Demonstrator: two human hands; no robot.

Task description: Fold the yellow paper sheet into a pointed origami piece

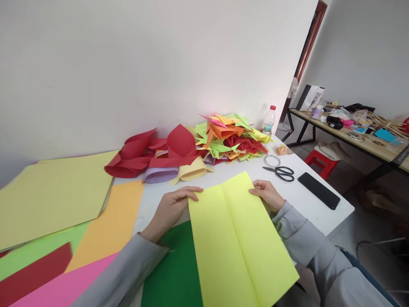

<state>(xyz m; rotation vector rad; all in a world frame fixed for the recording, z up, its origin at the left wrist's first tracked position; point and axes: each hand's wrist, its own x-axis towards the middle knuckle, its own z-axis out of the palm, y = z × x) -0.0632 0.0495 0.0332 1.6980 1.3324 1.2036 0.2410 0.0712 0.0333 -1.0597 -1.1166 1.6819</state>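
Note:
A bright yellow sheet of paper with a lengthwise crease down its middle is held up in front of me, tilted over the table. My left hand pinches its upper left corner. At the upper right edge, my right hand grips the same sheet, thumb on the front and the other fingers partly hidden behind. Under the sheet's left side lies a dark green sheet. Beyond my hands are scissors with black handles and a ring of wire or tape.
Rolled red paper shapes and a heap of folded colored paper sit against the wall. Large paper sheets cover the left. A bottle and phone are on the right. A cluttered second table stands beyond.

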